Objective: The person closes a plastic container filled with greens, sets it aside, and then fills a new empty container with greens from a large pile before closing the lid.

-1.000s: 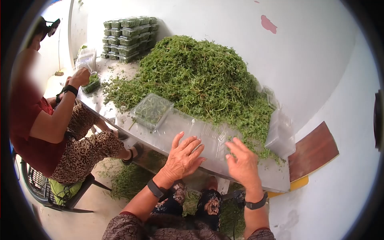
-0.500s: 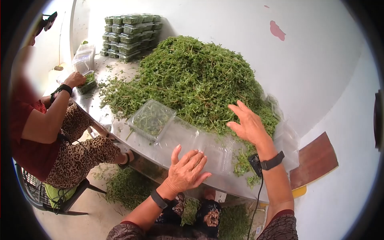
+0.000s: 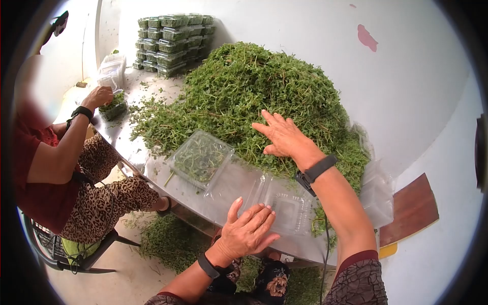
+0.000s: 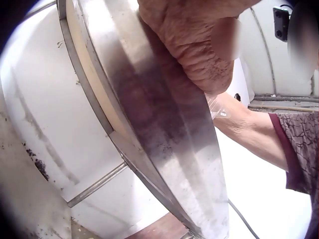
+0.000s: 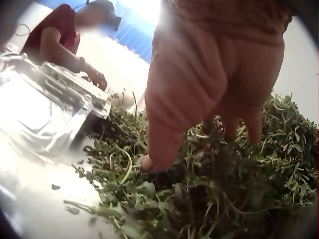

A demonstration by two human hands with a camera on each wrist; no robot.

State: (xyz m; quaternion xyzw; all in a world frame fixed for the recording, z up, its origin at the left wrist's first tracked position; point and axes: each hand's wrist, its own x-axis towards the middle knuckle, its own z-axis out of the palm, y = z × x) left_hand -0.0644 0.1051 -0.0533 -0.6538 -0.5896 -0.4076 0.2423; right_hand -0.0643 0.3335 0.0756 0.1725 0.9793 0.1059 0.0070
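Observation:
A big heap of leafy green stems (image 3: 259, 86) covers the metal table. Above its front slope my right hand (image 3: 290, 138) is spread, holding nothing. In the right wrist view, its thumb (image 5: 164, 144) and fingers point down, tips right at the greens (image 5: 149, 199). At the table's front edge, my left hand (image 3: 246, 231) has straight fingers and grips nothing; its fingertips overlap the rim of an open clear plastic clamshell box (image 3: 290, 211). Left of that lies a clear box (image 3: 201, 155) with some green stems showing through it.
A stack of filled clear boxes (image 3: 173, 46) stands at the back left. Nested clear boxes (image 3: 376, 195) are at the right end. Another person (image 3: 56, 147) sits at left, a hand at a box of greens (image 3: 113, 107). More greens (image 3: 173, 241) lie under the table.
My right hand has moved up and left from above the table's front to the heap, fingers spreading. My left hand has stayed near the table edge by the open clamshell box.

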